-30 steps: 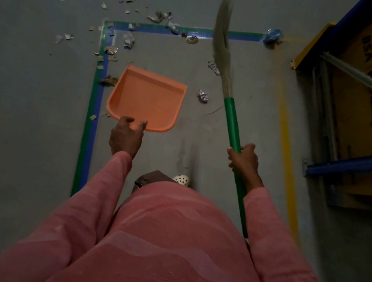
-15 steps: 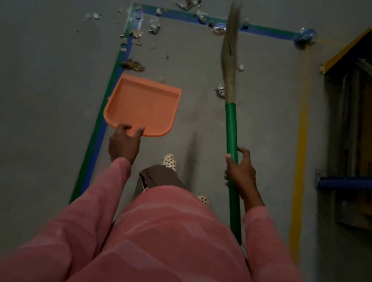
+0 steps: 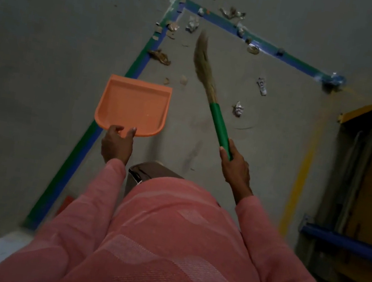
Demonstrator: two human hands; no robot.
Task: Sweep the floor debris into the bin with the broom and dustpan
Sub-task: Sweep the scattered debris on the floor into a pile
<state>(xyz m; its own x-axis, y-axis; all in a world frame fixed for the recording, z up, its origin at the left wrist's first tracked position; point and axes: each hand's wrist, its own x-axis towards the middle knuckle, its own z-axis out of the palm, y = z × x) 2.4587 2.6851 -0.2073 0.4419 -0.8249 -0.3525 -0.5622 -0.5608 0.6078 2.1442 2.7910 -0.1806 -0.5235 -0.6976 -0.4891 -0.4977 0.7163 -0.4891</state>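
Since half a second ago the broom has swung from pointing at 12 o'clock to leaning toward 11 o'clock, and the taped floor corner now sits skewed, higher in the frame.

In the head view, the left hand (image 3: 117, 145) grips the near rim of the flat orange plastic dustpan (image 3: 134, 105), with thumb and fingers curled over the edge at 6 o'clock of the pan. The pan lies left of centre with its open mouth facing 12 o'clock. Its tray shows bare orange plastic and one tiny pale speck. I cannot tell whether it rests on the floor or hangs just above it.

The right hand (image 3: 234, 165) is wrapped around the lower end of the green-handled grass broom (image 3: 219, 126). The straw-coloured bristles (image 3: 203, 57) reach up toward the corner of the green-and-blue floor tape (image 3: 144, 60).

The scattered paper and leaf debris (image 3: 192, 25) clusters at 12 o'clock around that corner, well apart from the pan's mouth. A brown crumpled scrap (image 3: 159, 56) lies just inside the tape at 11 o'clock of the pan. A crumpled white paper ball (image 3: 238, 109) sits just beside the handle at its 3 o'clock.

A yellow floor line (image 3: 304, 165) and a blue metal rack beam (image 3: 345, 243) stand at 3 o'clock, and the pink knitted garment (image 3: 164, 235) fills 6 o'clock.
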